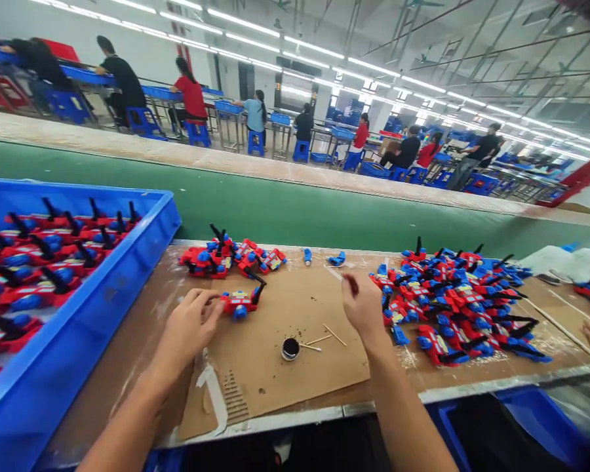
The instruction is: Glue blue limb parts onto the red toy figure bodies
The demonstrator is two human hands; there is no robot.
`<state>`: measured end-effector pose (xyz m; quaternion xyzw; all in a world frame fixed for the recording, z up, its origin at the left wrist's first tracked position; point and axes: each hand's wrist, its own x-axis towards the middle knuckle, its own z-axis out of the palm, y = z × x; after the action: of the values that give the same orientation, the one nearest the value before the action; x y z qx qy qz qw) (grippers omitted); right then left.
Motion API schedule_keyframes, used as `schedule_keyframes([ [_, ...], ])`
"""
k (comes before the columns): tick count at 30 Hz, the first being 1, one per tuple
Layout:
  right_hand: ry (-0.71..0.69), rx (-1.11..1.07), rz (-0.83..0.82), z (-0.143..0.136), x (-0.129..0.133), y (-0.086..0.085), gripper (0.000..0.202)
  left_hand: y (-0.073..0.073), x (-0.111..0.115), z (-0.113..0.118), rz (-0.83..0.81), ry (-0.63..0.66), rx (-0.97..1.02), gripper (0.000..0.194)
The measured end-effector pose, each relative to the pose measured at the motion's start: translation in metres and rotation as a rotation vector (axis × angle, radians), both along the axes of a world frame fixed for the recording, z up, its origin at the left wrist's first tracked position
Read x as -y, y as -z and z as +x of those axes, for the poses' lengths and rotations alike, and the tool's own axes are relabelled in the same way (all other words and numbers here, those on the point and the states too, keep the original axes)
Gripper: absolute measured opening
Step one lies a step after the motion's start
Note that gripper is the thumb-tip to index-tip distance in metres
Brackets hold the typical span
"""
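The left hand (193, 322) has bent fingers beside a red and blue toy (238, 304) on the cardboard (255, 383). The right hand (364, 307) is curled near the toy pile (459, 295). I can't tell if either grips anything.

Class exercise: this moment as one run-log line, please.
left hand: at red-and-blue plastic toy figure; right hand: curled, grasp unclear; round black-filled pot: on brown cardboard sheet

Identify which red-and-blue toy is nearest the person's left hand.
The single toy beside the left hand, just in front of the small heap; the heaped toys and those in the blue bin lie farther off.
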<state>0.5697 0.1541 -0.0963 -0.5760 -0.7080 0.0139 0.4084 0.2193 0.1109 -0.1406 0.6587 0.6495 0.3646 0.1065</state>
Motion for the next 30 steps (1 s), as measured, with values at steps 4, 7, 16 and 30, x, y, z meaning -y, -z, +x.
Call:
schedule_keyframes([
  [4, -0.067, 0.022, -0.121, -0.036, -0.105, -0.002, 0.011, 0.003, -0.015, 0.013, -0.239, 0.072, -0.012, 0.067],
  [7, -0.135, 0.03, -0.194, -0.053, -0.149, 0.006, 0.018, -0.001, -0.022, 0.016, -0.34, 0.098, 0.002, 0.068],
  [16, -0.389, -0.103, -0.202, -0.04, -0.102, -0.015, 0.015, -0.01, -0.011, 0.014, -0.274, 0.093, 0.186, 0.047],
  [30, -0.554, 0.14, -0.088, -0.038, 0.075, 0.007, 0.021, 0.0, 0.084, 0.031, -0.074, -0.191, 1.814, 0.068],
])
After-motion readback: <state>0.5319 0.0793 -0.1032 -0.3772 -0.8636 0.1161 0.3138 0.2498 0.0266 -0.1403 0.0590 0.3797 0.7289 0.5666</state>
